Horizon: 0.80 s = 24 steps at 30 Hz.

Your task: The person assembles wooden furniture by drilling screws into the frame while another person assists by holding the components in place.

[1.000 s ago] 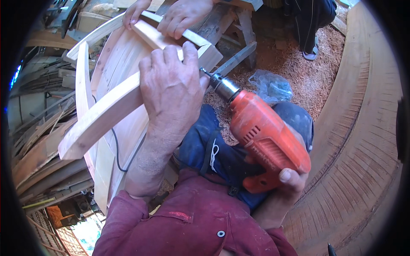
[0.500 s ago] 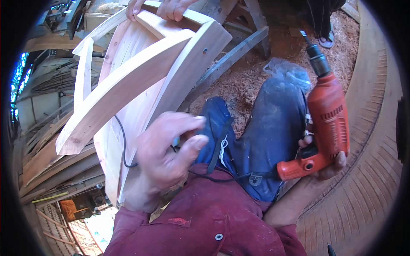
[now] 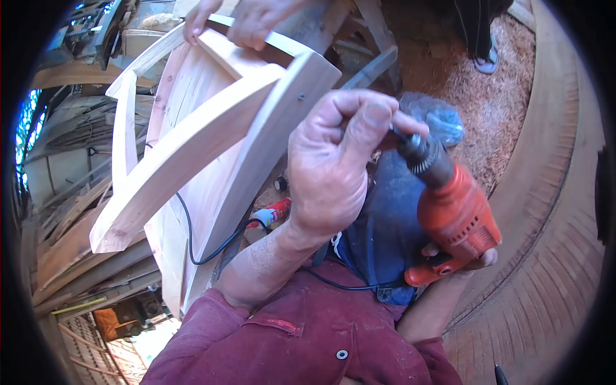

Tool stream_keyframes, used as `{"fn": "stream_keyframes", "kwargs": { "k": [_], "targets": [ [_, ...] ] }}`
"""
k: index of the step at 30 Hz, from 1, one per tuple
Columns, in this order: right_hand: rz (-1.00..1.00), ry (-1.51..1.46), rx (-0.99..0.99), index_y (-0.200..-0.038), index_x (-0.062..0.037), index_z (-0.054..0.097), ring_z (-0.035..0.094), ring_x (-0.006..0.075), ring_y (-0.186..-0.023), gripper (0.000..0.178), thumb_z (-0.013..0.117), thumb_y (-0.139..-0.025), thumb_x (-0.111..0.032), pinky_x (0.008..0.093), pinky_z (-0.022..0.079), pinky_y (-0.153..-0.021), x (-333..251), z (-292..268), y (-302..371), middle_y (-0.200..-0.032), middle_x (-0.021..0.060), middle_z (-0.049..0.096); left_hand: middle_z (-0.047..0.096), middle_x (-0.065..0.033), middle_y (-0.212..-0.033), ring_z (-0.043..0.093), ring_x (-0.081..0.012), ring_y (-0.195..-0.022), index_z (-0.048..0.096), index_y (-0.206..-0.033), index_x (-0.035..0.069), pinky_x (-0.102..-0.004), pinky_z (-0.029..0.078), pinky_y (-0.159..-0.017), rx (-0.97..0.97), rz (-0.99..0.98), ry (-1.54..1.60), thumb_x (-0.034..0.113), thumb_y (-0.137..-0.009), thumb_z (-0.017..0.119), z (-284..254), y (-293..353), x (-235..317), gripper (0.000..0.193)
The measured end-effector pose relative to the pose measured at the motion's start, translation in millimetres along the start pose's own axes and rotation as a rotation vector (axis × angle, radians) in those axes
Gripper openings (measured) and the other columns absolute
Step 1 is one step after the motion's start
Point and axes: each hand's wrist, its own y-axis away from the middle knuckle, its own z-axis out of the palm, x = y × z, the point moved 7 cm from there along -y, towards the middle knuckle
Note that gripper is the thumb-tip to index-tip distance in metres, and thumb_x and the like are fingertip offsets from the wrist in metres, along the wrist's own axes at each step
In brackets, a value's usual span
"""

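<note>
My right hand (image 3: pixel 486 258) is wrapped round the grip of an orange corded power drill (image 3: pixel 461 215), in front of my right thigh. The drill tilts up and left, with its dark chuck (image 3: pixel 425 159) toward my other hand. My left hand (image 3: pixel 333 163) is closed in a pinch at the drill bit (image 3: pixel 398 133), its fingers hiding most of the bit. Left of it stands a pale wooden frame (image 3: pixel 192 151) with curved beams and planks. Another person's hands (image 3: pixel 256 22) rest on the frame's far edge. The black cord (image 3: pixel 186 221) runs across my lap and into the frame.
A clear plastic bag (image 3: pixel 443 122) lies beyond my knees, near wood shavings (image 3: pixel 497 122). A red tube-like container (image 3: pixel 274 213) is beside the frame. Stacked boards (image 3: pixel 77 269) fill the left side. A large curved wooden surface (image 3: pixel 545 256) borders the right. A person's foot (image 3: pixel 487 63) is at the far right.
My left hand has moved up and right, closing on the drill bit. The drill has tipped leftward toward it. The frame has shifted slightly.
</note>
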Motion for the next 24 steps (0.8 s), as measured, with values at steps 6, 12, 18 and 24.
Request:
{"fn": "stream_keyframes", "kwargs": {
  "k": [6, 12, 18, 24],
  "targets": [
    [0.814, 1.319, 1.142, -0.111, 0.0104, 0.055, 0.07, 0.0308, -0.092, 0.047, 0.074, -0.079, -0.019, 0.0401, 0.056, -0.076, 38.4, -51.5, 39.7, -0.098, 0.0219, 0.066, 0.067, -0.0203, -0.096, 0.072, -0.0363, -0.093, 0.054, -0.099, 0.0, -0.0517, 0.06, -0.087, 0.049, 0.205, 0.015, 0.018, -0.102, 0.06, -17.6, 43.4, 96.9, 0.019],
    [1.266, 0.515, 1.042, -0.129, 0.0158, 0.043, 0.063, 0.0347, -0.111, 0.09, 0.088, -0.065, -0.03, 0.0439, 0.05, -0.096, 85.0, 7.1, 60.6, -0.121, 0.0275, 0.06, 0.062, -0.015, -0.087, 0.072, -0.0376, -0.081, 0.052, -0.093, 0.004, -0.0532, 0.062, -0.081, 0.311, 0.586, -0.067, 0.019, -0.104, 0.053, -90.0, 145.1, 200.0, 0.019],
    [1.68, 0.073, 0.868, -0.144, 0.0164, 0.037, 0.06, 0.0292, -0.124, 0.116, 0.098, -0.057, -0.028, 0.0414, 0.042, -0.11, 199.8, 48.2, 69.7, -0.132, 0.0256, 0.061, 0.061, -0.0117, -0.089, 0.063, -0.0213, -0.071, 0.055, -0.087, 0.002, -0.0335, 0.055, -0.071, 0.839, 0.302, -0.654, 0.013, -0.106, 0.041, -258.1, 275.9, 241.2, 0.026],
    [1.959, -0.209, 0.87, -0.148, 0.0111, 0.036, 0.058, 0.0269, -0.126, 0.105, 0.092, -0.064, -0.016, 0.0424, 0.04, -0.112, 280.5, 93.3, 85.4, -0.136, 0.0223, 0.059, 0.059, -0.0158, -0.124, 0.052, -0.0297, -0.125, 0.066, -0.11, 0.002, -0.0392, 0.042, -0.107, 0.136, 0.026, -1.547, 0.017, -0.093, 0.068, -316.3, 296.3, 213.5, 0.023]
  ]
}}
